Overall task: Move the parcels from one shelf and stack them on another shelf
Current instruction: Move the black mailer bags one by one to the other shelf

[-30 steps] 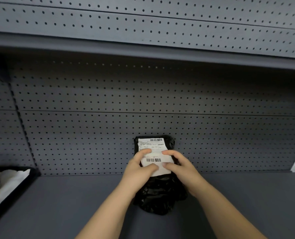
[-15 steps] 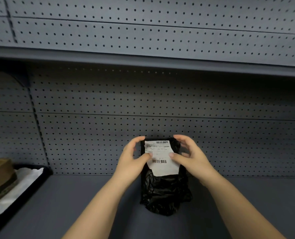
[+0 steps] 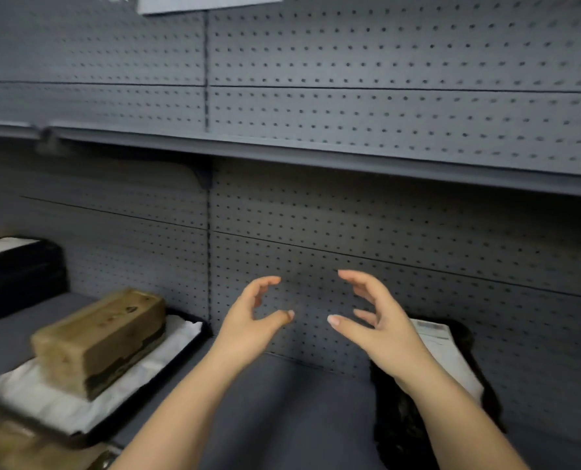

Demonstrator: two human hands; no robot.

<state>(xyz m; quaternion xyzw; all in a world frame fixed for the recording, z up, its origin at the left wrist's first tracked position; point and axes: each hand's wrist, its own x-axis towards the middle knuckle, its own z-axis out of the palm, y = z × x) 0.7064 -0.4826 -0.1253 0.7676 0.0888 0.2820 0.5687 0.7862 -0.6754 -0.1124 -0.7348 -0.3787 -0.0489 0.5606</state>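
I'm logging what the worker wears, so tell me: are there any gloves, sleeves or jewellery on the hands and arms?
No. The left hand and right hand are bare: no gloves, rings, watch or bands in view. Both forearms are uncovered down to the frame's edge, so no sleeve shows.

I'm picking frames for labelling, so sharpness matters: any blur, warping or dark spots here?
Head view: the left side is smeared, the brown box most; the left hand and right hand look fairly sharp; the label on the black parcel is too blurred to read. Head view again: the upper shelf runs slanted and shades the pegboard beneath it.
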